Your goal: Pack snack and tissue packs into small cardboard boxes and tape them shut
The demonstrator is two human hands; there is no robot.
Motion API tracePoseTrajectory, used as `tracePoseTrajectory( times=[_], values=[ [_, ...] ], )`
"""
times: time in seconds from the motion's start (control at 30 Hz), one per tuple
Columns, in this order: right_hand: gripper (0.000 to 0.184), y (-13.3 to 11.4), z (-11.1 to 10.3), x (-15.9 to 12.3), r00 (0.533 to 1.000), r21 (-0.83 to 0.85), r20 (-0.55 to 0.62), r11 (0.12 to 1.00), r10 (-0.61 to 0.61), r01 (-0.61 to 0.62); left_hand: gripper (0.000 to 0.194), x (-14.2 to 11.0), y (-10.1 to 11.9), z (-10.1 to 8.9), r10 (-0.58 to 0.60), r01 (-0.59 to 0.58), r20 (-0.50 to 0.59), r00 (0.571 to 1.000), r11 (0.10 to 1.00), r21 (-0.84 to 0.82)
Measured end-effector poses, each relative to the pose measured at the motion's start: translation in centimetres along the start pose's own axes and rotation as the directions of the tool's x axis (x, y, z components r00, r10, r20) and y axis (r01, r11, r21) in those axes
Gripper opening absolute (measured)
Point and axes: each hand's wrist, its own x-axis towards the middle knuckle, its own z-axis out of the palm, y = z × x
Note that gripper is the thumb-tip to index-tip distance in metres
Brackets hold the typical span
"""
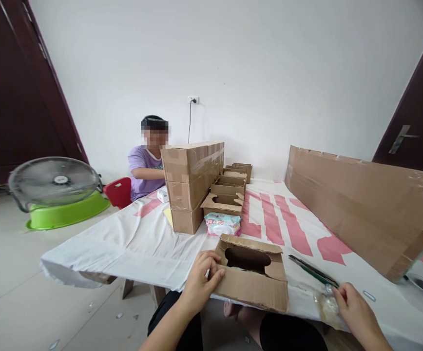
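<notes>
left hand (203, 279) on cardboard box (250, 289), dark inside

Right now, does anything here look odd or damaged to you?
Mildly, yes. Small scraps lie on the floor, looking like dropped litter. The box at the left hand has ragged, uneven edges, as if roughly cut or torn. I see no spill.

Rectangular cardboard box (251, 291): plain brown. Slim utility knife (314, 272): dark green and black. Cloth table cover (112, 251): white, pinkish-red blocks. Plastic tub (68, 213): bright green.
</notes>
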Motion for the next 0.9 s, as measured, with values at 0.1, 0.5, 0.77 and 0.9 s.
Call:
tracePoseTrajectory(
  times=[0.1, 0.5, 0.77, 0.9],
  values=[
    [0.030, -2.3, -0.3, 0.1, 1.000, 0.110, -0.002, 0.994, -0.016, 0.016, 0.011, 1.4, 1.1, -0.9, -0.062, 0.059, 0.018, 0.998, 0.991, 0.121],
    [0.024, -16.4, -4.9, 3.1, 0.940, 0.534, 0.026, 0.799, -0.341, 0.275, 0.041, 3.4, 0.7, 0.3, -0.044, -0.046, 0.245, 0.969, 0.936, 0.350],
    [0.017, -27.6, -0.5, 6.0, 0.744, 0.430, 0.366, 0.811, -0.559, 0.397, 0.042, 3.1, 0.2, 0.6, -0.014, -0.056, 0.220, 0.975, 0.950, 0.307],
    [0.017, -30.2, 1.3, 6.3, 0.736, 0.310, 0.398, 0.836, -0.547, 0.453, 0.041, 3.1, 0.1, 0.5, -0.004, -0.066, 0.221, 0.975, 0.948, 0.312]
  ],
)
